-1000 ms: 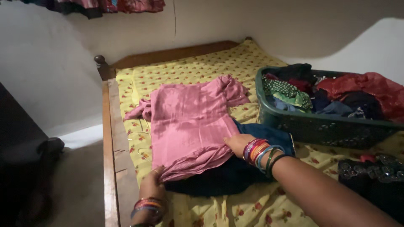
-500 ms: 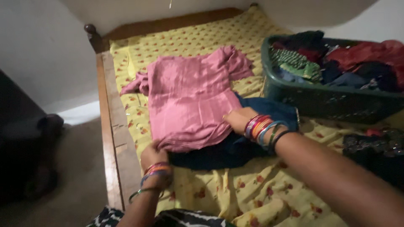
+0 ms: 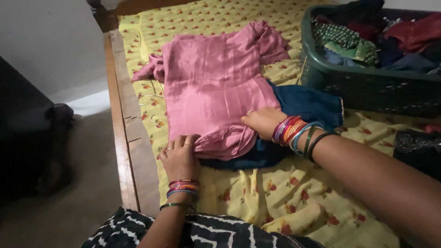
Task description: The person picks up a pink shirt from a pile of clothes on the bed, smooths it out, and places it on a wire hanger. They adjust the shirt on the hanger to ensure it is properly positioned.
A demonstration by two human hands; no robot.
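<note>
A pink garment [image 3: 216,87] lies spread on a bed with a yellow flowered sheet [image 3: 275,197], folded once, its sleeves out at the far end. Under its near edge lies a dark blue cloth [image 3: 308,103]. My left hand [image 3: 180,158] pinches the pink garment's near left hem. My right hand [image 3: 262,121] presses flat on the garment's near right edge, fingers closed on the fabric. Both wrists carry several coloured bangles.
A dark green laundry basket [image 3: 367,87] full of mixed clothes stands on the bed at the right. A dark garment [image 3: 420,147] lies near the right edge. The wooden bed frame [image 3: 121,124] runs along the left, with floor and a dark object [image 3: 32,138] beyond.
The view has tilted down and closer. My left hand moved up from the bed's edge and took hold of the pink garment's near hem. My right hand stayed on the garment.
</note>
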